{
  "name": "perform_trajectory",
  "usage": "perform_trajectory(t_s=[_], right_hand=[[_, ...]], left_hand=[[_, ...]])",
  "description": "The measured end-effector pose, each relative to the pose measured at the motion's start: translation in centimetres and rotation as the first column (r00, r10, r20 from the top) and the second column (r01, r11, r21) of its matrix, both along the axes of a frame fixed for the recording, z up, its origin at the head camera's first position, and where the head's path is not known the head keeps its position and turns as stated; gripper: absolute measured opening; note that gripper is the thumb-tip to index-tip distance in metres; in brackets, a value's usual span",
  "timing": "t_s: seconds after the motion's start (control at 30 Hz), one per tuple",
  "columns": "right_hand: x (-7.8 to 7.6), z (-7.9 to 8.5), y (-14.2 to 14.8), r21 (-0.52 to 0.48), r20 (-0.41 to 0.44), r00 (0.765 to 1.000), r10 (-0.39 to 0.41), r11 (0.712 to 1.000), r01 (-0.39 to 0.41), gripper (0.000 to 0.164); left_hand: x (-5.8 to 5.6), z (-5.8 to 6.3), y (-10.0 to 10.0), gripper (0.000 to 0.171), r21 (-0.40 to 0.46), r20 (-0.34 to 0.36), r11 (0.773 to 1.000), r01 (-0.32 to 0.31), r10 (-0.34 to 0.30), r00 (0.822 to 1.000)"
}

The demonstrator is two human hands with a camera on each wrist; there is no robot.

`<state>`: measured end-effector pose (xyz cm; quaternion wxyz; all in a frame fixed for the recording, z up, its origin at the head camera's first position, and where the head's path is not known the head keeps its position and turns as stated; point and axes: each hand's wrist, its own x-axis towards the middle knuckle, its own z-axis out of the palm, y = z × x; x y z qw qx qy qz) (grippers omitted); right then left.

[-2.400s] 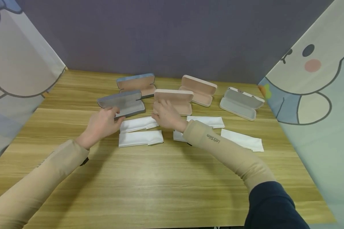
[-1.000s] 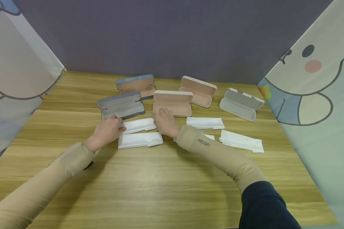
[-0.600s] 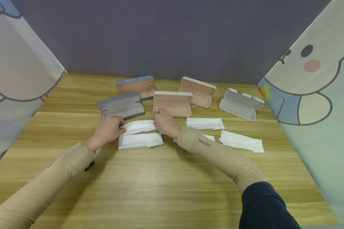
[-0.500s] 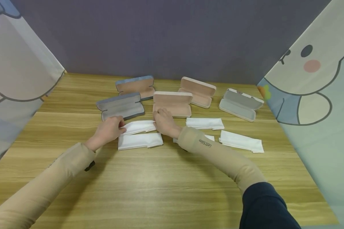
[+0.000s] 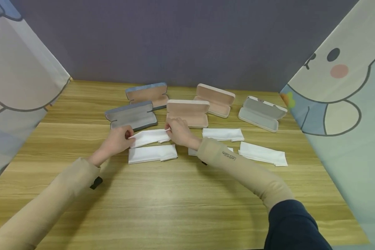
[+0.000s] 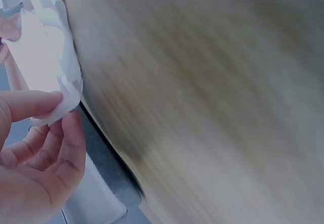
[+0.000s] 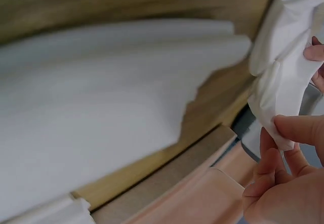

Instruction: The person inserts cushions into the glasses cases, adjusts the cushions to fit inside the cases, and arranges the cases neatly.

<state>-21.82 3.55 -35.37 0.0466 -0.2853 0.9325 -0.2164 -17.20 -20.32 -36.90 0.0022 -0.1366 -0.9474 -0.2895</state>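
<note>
A folded white cloth (image 5: 150,137) is stretched between my two hands, just in front of the open grey glasses case (image 5: 134,118). My left hand (image 5: 116,139) pinches its left end between thumb and fingers. The other end, by the open pink glasses case (image 5: 189,121), is pinched by my right hand (image 5: 180,132). In the left wrist view the cloth (image 6: 45,57) hangs partly crumpled over the grey case's edge. Up close in the right wrist view, thumb and fingers of the right hand (image 7: 288,183) grip a narrow cloth corner. A second folded cloth (image 5: 153,153) lies directly nearer the body.
Behind stand an open blue glasses case (image 5: 148,92), another pink one (image 5: 215,99) and, at right, a pale one with grey lining (image 5: 262,113). More folded cloths lie at right, such as one cloth (image 5: 223,134) and another cloth (image 5: 262,153) on the wooden table (image 5: 162,198).
Both hands have come from the grey and front pink cases towards the body and taken the cloth by its ends. Over the last half second the cloth's right end has risen slightly.
</note>
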Motion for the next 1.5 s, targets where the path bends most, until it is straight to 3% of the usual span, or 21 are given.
perform_trajectory(t_s=[0.1,0.23,0.33,0.63,0.8,1.23,1.5], right_hand=[[0.2,0.5,0.0,-0.051,-0.025,0.999,0.029,0.998,-0.031,0.009],[0.4,1.2,0.1,-0.086,-0.089,0.993,0.074,0.993,-0.082,0.009],[0.5,1.9,0.1,-0.091,-0.079,0.993,0.090,0.991,-0.097,0.011],[-0.5,3.6,0.1,-0.136,-0.121,0.986,0.118,0.982,-0.134,0.012],[-1.2,3.9,-0.2,-0.164,-0.085,0.989,0.124,0.977,-0.136,0.014],[-3.3,3.5,-2.1,-0.175,-0.005,0.996,0.093,0.980,-0.093,0.025],[-4.2,3.0,-4.1,-0.153,0.071,0.996,0.055,0.987,-0.044,0.028]], left_hand=[[0.4,0.6,-0.5,0.005,0.013,-0.006,1.000,-0.009,0.009,1.000],[1.0,1.7,-1.0,0.009,0.014,0.038,0.999,-0.037,0.036,0.999],[1.4,2.5,-1.2,0.012,0.015,0.050,0.998,-0.060,0.059,0.997],[1.8,4.9,-1.2,0.014,0.022,-0.026,0.995,-0.095,0.096,0.995],[1.6,5.8,-1.3,0.013,0.023,-0.057,0.993,-0.114,0.116,0.992],[0.6,5.9,-2.7,0.018,0.041,-0.057,0.981,-0.189,0.191,0.980],[-0.2,4.9,-4.0,0.025,0.058,0.042,0.963,-0.262,0.260,0.965]])
